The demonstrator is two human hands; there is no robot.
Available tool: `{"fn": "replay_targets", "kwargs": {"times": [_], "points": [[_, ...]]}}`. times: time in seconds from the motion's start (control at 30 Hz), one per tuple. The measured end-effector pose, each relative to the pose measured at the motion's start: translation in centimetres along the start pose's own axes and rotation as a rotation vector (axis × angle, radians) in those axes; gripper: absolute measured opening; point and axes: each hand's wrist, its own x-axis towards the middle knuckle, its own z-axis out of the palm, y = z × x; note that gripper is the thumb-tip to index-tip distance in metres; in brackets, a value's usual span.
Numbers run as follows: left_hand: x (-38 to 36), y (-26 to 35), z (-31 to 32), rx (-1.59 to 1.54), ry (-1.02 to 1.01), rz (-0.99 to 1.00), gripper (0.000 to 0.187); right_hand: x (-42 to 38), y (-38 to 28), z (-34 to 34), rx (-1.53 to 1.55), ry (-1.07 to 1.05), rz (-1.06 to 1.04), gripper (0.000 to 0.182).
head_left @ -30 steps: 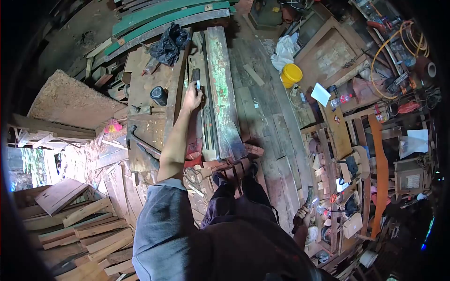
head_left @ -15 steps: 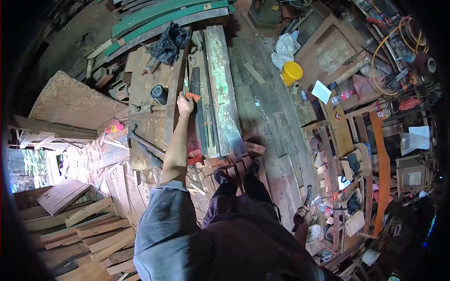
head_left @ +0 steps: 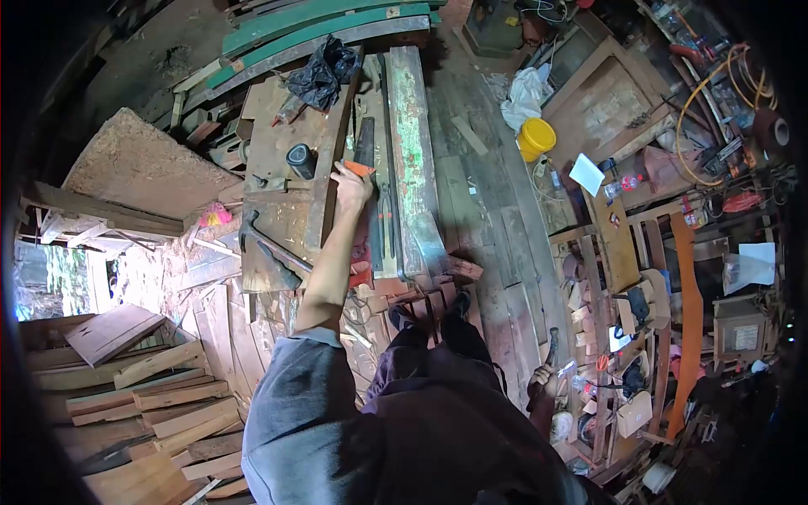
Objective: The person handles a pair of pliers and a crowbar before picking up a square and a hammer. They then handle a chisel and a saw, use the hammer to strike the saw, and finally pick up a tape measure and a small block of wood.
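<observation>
My left hand [head_left: 352,187] reaches onto the bench, its fingers closed at an orange piece [head_left: 360,168] that looks like a tool handle. A dark tapered blade [head_left: 364,141] lies just beyond it, beside the raised wooden plank [head_left: 333,160]. To the right runs a long board [head_left: 411,139] with flaking green and white paint. Pliers [head_left: 385,217] lie between the blade and this board. A claw hammer [head_left: 268,244] rests on the bench, left of my forearm. Low at my right side, my right hand [head_left: 542,377] grips a dark slim tool [head_left: 553,343] pointing up; its kind is unclear.
A black cup-like container [head_left: 300,160] and a black plastic bag [head_left: 324,71] sit on the bench. A yellow bucket [head_left: 536,138] stands on the plank floor. Wood offcuts [head_left: 181,412] are piled at lower left. Cluttered racks [head_left: 623,252] line the right.
The whole view has shifted slightly, so the bench appears further right. My left hand stays at the orange piece, and my right hand keeps hold of the dark tool.
</observation>
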Motion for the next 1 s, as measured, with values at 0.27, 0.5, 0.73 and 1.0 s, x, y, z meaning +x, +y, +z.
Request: {"fn": "replay_targets", "kwargs": {"times": [0.27, 0.5, 0.73, 1.0], "points": [[-3.7, -1.3, -0.8, 0.073, -0.070, 0.008, 0.098, 0.5, 0.2, 0.6, -0.022, -0.026, -0.037, 0.019], [-3.3, -4.9, 2.1, -0.025, -0.119, -0.113, 0.089, 0.4, 0.5, 0.9, -0.046, -0.018, -0.054, 0.022], [-7.4, -4.7, 2.7, 0.009, -0.219, -0.070, 0.052, 0.3, 1.8, 3.0, -0.058, 0.102, -0.057, 0.024], [-5.2, -5.6, 2.6, -0.057, -0.137, 0.056, 0.035, 0.6, 1.4, 2.1, -0.143, 0.091, -0.160, 0.023]]}}
